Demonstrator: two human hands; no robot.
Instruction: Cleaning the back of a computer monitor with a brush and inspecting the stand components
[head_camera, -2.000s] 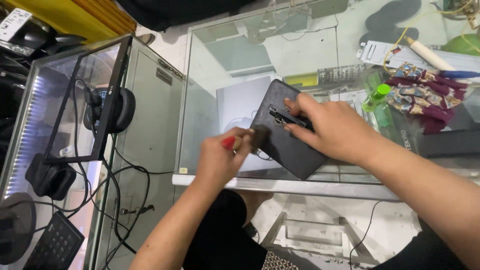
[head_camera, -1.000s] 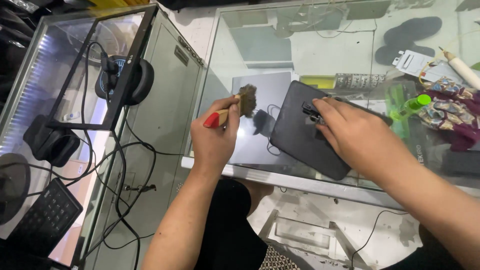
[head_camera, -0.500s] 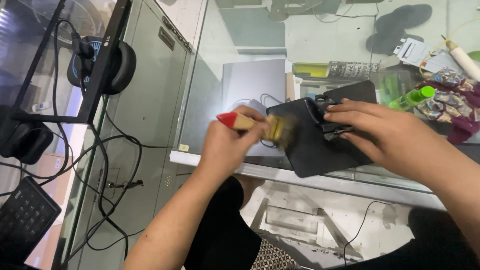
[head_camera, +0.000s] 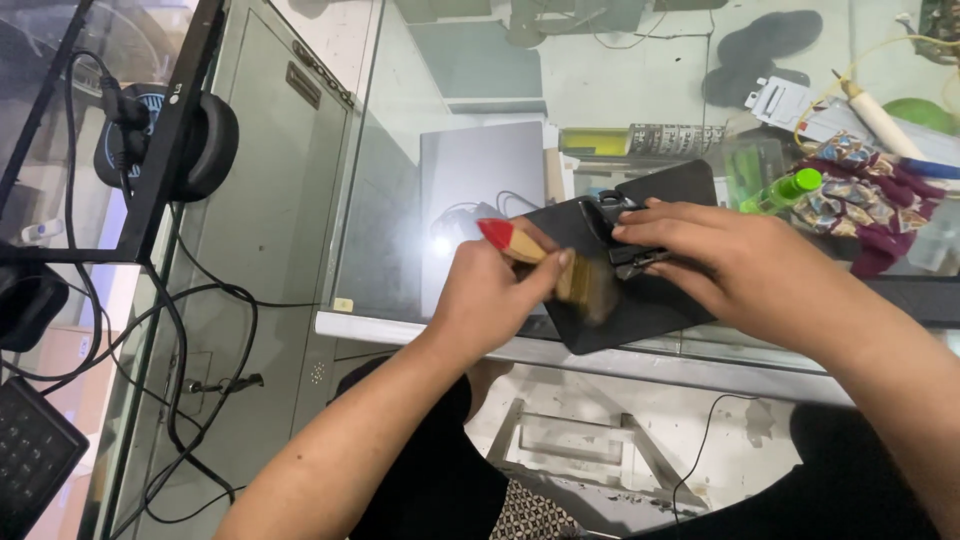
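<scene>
My left hand (head_camera: 495, 290) grips a small paintbrush (head_camera: 545, 262) with a red-tipped wooden handle; its bristles rest on a flat black panel (head_camera: 640, 300) lying on a glass counter (head_camera: 420, 325). My right hand (head_camera: 720, 262) presses down on the black panel, fingers over a dark metal part (head_camera: 615, 215) fixed near its far edge. The panel overhangs the counter's near edge slightly.
A grey laptop (head_camera: 480, 175) lies under the glass. A green bottle (head_camera: 785, 190), crumpled colourful wrappers (head_camera: 860, 190) and a white tube (head_camera: 880, 115) sit at the right. A monitor frame (head_camera: 165, 140), headphones (head_camera: 205, 140), cables (head_camera: 180, 340) and a keyboard (head_camera: 30, 450) stand at the left.
My left hand brought the brush from beside the panel down onto it, bristles now on its surface. The right hand stayed on the panel, which turned a little. The view shifted.
</scene>
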